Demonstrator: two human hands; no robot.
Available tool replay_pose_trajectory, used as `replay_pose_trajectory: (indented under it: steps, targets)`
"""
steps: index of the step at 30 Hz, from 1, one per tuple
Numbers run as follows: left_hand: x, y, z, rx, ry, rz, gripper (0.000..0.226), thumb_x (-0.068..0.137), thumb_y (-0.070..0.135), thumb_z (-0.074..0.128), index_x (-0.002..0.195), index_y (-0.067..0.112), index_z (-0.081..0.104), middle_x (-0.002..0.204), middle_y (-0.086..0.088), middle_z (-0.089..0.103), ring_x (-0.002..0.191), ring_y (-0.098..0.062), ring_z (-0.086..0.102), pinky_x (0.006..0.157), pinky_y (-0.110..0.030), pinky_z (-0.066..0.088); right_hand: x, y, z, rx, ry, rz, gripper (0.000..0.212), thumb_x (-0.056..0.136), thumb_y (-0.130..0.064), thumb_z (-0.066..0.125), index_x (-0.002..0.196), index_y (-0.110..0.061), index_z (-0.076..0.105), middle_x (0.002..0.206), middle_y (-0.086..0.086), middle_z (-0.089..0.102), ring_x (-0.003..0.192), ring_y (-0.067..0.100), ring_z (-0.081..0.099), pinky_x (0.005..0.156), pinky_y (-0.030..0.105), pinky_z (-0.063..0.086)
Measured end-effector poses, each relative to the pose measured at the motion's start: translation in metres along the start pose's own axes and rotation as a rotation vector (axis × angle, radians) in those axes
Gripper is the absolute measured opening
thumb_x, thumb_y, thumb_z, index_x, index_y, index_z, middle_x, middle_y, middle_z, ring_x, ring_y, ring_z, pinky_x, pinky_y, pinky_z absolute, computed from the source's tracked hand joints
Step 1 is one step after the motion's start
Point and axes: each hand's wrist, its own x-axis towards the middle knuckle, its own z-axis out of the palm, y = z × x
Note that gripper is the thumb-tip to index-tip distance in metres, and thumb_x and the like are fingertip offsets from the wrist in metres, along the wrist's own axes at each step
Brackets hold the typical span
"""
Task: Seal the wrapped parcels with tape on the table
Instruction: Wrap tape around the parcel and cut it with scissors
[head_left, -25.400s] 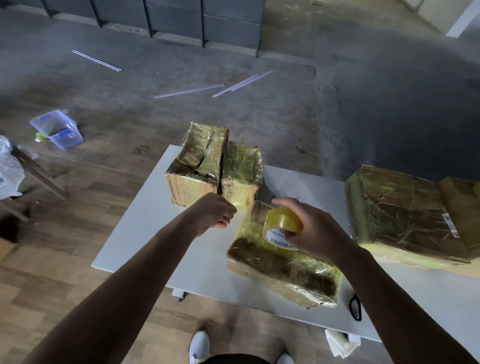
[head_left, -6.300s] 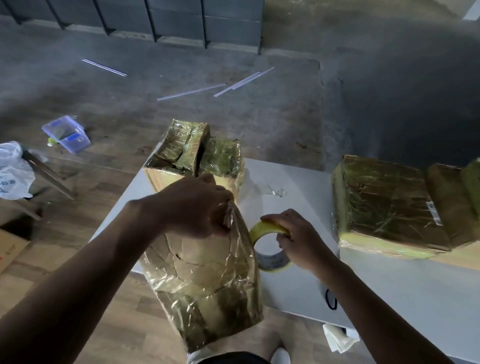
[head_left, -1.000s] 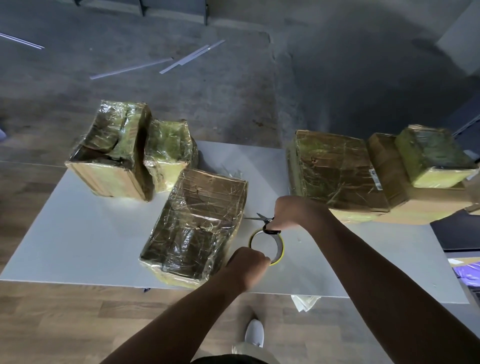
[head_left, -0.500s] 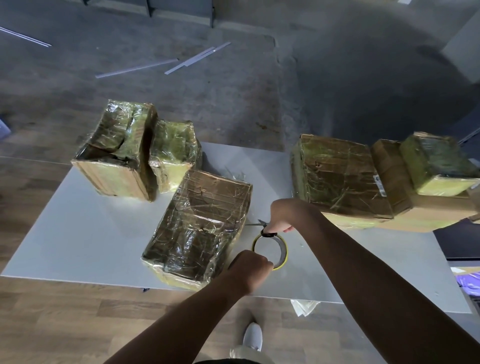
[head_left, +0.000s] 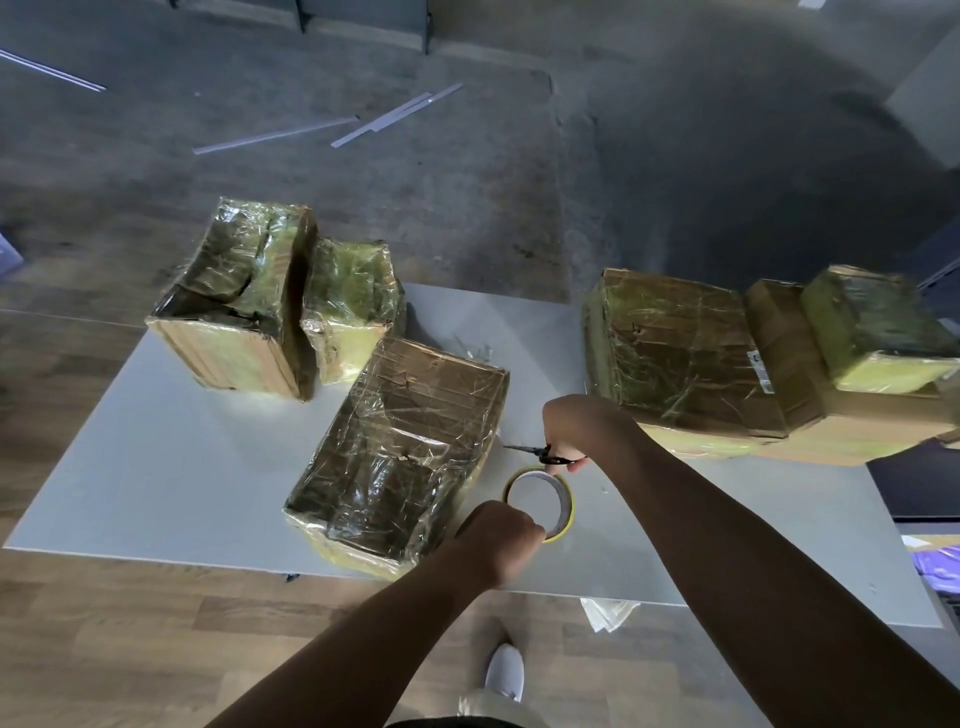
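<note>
A cardboard parcel (head_left: 400, 452) wrapped in clear film lies in the middle of the white table (head_left: 171, 467). To its right lies a roll of yellowish tape (head_left: 540, 501), flat on the table. My left hand (head_left: 498, 540) is closed on the near rim of the roll. My right hand (head_left: 576, 426) holds small black scissors (head_left: 540, 453), whose blades point left at the parcel's right edge, just above the roll. The tape strip between roll and parcel is too faint to make out.
Two wrapped parcels (head_left: 249, 306) stand at the table's back left. A large wrapped parcel (head_left: 675, 353) with smaller boxes (head_left: 872, 332) on it fills the back right. Metal strips (head_left: 275, 136) lie on the grey floor beyond. My white shoe (head_left: 504, 670) is below the table's near edge.
Over the last second the hands have kept their places, with the scissors' blades staying by the parcel's edge above the roll. The view has shifted slightly.
</note>
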Motion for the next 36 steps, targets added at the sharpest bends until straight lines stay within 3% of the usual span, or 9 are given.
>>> replay_pose_trajectory:
  steps: [4, 9, 14, 18, 21, 25, 30, 32, 36]
  targets:
    - [-0.001, 0.0, 0.0, 0.032, -0.034, 0.028, 0.023, 0.086, 0.001, 0.049, 0.1, 0.01, 0.064, 0.093, -0.01, 0.07, 0.081, -0.033, 0.068, 0.069, -0.037, 0.055, -0.003, -0.002, 0.006, -0.147, 0.008, 0.003, 0.028, 0.082, -0.029, 0.075, 0.061, -0.016, 0.06, 0.038, -0.01, 0.055, 0.049, 0.007, 0.052, 0.064, 0.021, 0.045]
    - [-0.002, 0.001, 0.004, 0.092, -0.036, 0.062, 0.023, 0.084, -0.001, 0.051, 0.1, 0.01, 0.063, 0.093, -0.009, 0.07, 0.08, -0.031, 0.068, 0.067, -0.034, 0.054, -0.004, 0.011, 0.023, -0.135, 0.153, 0.018, 0.031, 0.077, -0.031, 0.068, 0.054, -0.017, 0.055, 0.039, -0.006, 0.05, 0.049, 0.013, 0.053, 0.061, 0.021, 0.044]
    - [0.005, 0.001, 0.014, 0.169, -0.144, 0.065, 0.014, 0.079, 0.008, 0.058, 0.088, 0.016, 0.066, 0.077, -0.003, 0.07, 0.063, -0.025, 0.069, 0.059, -0.032, 0.056, -0.006, 0.035, 0.049, 0.025, 0.166, 0.106, 0.022, 0.081, -0.04, 0.055, 0.078, -0.018, 0.054, 0.072, -0.004, 0.055, 0.077, 0.021, 0.058, 0.066, 0.024, 0.042]
    - [0.003, 0.001, 0.028, 0.354, -0.14, -0.028, 0.01, 0.047, 0.022, 0.068, 0.049, 0.022, 0.058, 0.036, 0.012, 0.046, 0.025, -0.011, 0.046, 0.035, -0.012, 0.025, 0.002, 0.042, 0.093, 0.163, 0.21, 0.18, 0.029, 0.089, -0.037, 0.047, 0.103, -0.016, 0.061, 0.101, 0.001, 0.065, 0.098, 0.022, 0.063, 0.072, 0.025, 0.043]
    - [0.001, 0.002, 0.027, 0.432, -0.112, -0.036, 0.008, 0.045, 0.015, 0.057, 0.042, 0.021, 0.053, 0.031, 0.014, 0.033, 0.021, -0.009, 0.04, 0.036, -0.01, 0.02, 0.01, 0.041, 0.12, 0.225, 0.26, 0.213, 0.032, 0.095, -0.034, 0.045, 0.115, -0.013, 0.058, 0.114, 0.004, 0.064, 0.107, 0.023, 0.062, 0.079, 0.028, 0.046]
    - [0.009, 0.002, 0.031, 0.358, -0.125, -0.053, 0.014, 0.049, 0.022, 0.069, 0.045, 0.022, 0.056, 0.032, 0.015, 0.04, 0.021, -0.011, 0.041, 0.032, -0.013, 0.023, 0.018, 0.042, 0.138, 0.22, 0.326, 0.234, 0.029, 0.096, -0.026, 0.052, 0.12, -0.011, 0.056, 0.114, 0.007, 0.062, 0.107, 0.024, 0.063, 0.083, 0.029, 0.05]
    - [0.017, 0.005, 0.039, -0.027, 0.059, -0.226, 0.043, 0.039, 0.051, 0.077, 0.039, 0.02, 0.048, 0.032, 0.015, 0.035, 0.025, 0.0, 0.042, 0.026, -0.01, 0.031, 0.024, 0.04, 0.143, 0.153, 0.316, 0.209, 0.028, 0.094, -0.022, 0.048, 0.12, -0.019, 0.059, 0.118, 0.001, 0.063, 0.112, 0.02, 0.061, 0.085, 0.028, 0.048]
    - [0.011, 0.015, 0.019, 0.008, 0.122, -0.182, 0.033, 0.038, 0.038, 0.084, 0.047, 0.021, 0.057, 0.037, 0.01, 0.046, 0.027, -0.004, 0.047, 0.032, -0.011, 0.03, 0.025, 0.038, 0.135, 0.147, 0.366, 0.193, 0.028, 0.095, -0.021, 0.046, 0.121, -0.02, 0.056, 0.121, 0.001, 0.061, 0.115, 0.021, 0.059, 0.087, 0.03, 0.048]
    - [-0.004, 0.012, -0.035, -0.164, 0.49, -0.133, 0.013, 0.064, 0.025, 0.069, 0.061, 0.017, 0.06, 0.05, 0.003, 0.054, 0.035, -0.019, 0.053, 0.034, -0.018, 0.034, 0.035, 0.034, 0.104, 0.655, 0.609, 0.017, 0.038, 0.091, -0.01, 0.046, 0.127, -0.017, 0.056, 0.125, 0.01, 0.057, 0.117, 0.026, 0.054, 0.095, 0.032, 0.042]
